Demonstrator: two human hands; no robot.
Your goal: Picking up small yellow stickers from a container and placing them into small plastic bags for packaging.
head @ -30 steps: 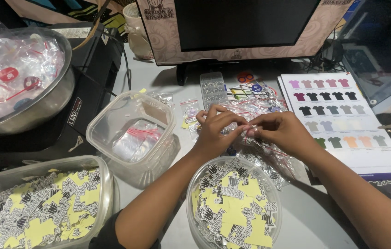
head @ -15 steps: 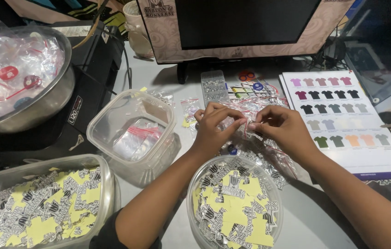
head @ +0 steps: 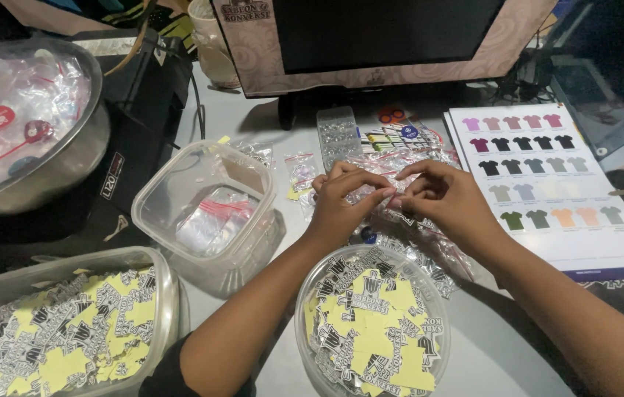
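Note:
My left hand (head: 345,202) and my right hand (head: 448,198) meet over the desk, fingertips pinched together on a small clear plastic bag (head: 389,197) with a red strip. Under them lies a heap of small clear bags (head: 415,250) filled with stickers. Just below my hands stands a round clear tub (head: 371,323) full of black-and-white stickers on yellow backing.
A square clear tub (head: 205,209) holds empty zip bags. A rectangular tub (head: 69,323) of stickers sits lower left, a metal bowl (head: 25,125) of bagged items upper left. A colour chart of small shirts (head: 540,176) lies right; a monitor (head: 378,37) stands behind.
My hands have stayed together over the bag pile, only shifting their fingers slightly on the small bag.

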